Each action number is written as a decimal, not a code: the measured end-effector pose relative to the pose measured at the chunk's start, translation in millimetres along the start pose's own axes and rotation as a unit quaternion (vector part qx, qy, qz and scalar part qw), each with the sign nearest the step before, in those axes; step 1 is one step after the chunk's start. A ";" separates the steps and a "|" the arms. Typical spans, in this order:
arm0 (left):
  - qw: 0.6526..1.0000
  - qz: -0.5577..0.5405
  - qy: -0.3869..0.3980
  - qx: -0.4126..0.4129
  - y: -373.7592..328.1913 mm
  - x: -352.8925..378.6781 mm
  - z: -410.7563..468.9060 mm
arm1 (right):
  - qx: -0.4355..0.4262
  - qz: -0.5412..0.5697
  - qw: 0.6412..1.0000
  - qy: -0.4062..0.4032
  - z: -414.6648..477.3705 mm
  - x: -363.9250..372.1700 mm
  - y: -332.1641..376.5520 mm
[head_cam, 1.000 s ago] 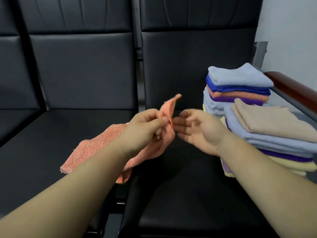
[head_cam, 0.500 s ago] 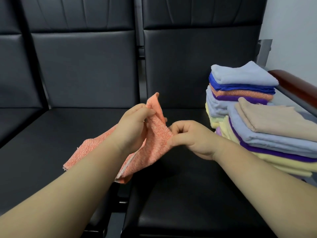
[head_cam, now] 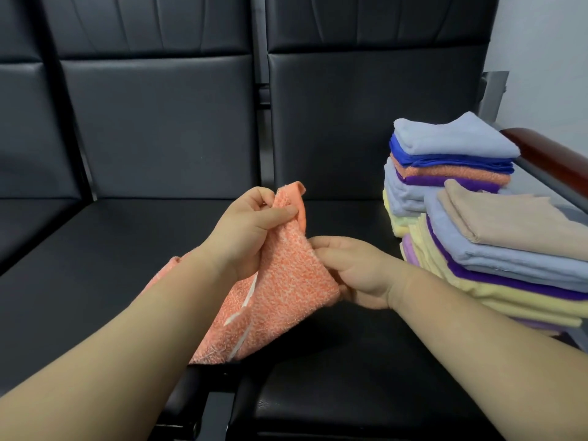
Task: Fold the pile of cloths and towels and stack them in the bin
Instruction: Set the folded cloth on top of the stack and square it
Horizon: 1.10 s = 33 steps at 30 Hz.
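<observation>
Our left grip [head_cam: 251,230] pinches the top corner of the orange towel [head_cam: 286,291] between thumb and curled fingers. Our right grip [head_cam: 356,268] pinches the towel's right edge, lower down. The towel hangs over the gap between the left seat [head_cam: 95,265] and the right seat [head_cam: 350,377], and our left forearm hides part of it. On the right seat, near the right grip, the rear stack [head_cam: 445,154] and the front stack [head_cam: 509,249] of folded cloths touch each other. A reddish armrest [head_cam: 547,157] is just behind them.

Single head view looks forward and down, close over black seats [head_cam: 334,361]
</observation>
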<state>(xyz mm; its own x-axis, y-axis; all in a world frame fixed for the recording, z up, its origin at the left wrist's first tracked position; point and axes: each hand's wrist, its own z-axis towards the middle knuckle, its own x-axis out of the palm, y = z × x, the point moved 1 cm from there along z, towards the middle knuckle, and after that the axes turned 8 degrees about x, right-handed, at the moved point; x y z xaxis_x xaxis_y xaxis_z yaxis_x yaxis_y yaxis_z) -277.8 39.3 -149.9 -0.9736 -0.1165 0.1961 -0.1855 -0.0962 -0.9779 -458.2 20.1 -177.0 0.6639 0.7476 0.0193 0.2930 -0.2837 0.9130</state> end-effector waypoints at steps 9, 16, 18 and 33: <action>0.998 -0.060 -0.035 -0.009 -12.5 -1.5 -0.7 | -0.130 0.044 0.968 -0.211 3.0 -34.2 18.1; 0.972 -0.170 -0.150 -0.067 -8.3 1.3 4.8 | -0.087 -0.155 0.974 -0.140 -7.2 -43.4 14.2; 0.974 -0.167 -0.129 -0.080 -4.2 3.7 3.4 | -0.065 -0.207 0.968 -0.130 -10.3 -44.2 16.6; 0.843 0.503 0.185 0.051 -16.4 -1.7 -1.1 | -0.089 -0.237 0.947 -0.199 -14.6 -54.9 23.5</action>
<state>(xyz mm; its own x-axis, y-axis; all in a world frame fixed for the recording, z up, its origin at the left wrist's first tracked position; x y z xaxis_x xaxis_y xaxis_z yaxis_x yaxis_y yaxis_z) -273.3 42.1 -134.3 -0.6100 0.1246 -0.7825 0.7523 -0.2191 -0.6213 -497.8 -18.9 -150.7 0.7038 0.4691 -0.5335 0.5265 0.1596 0.8350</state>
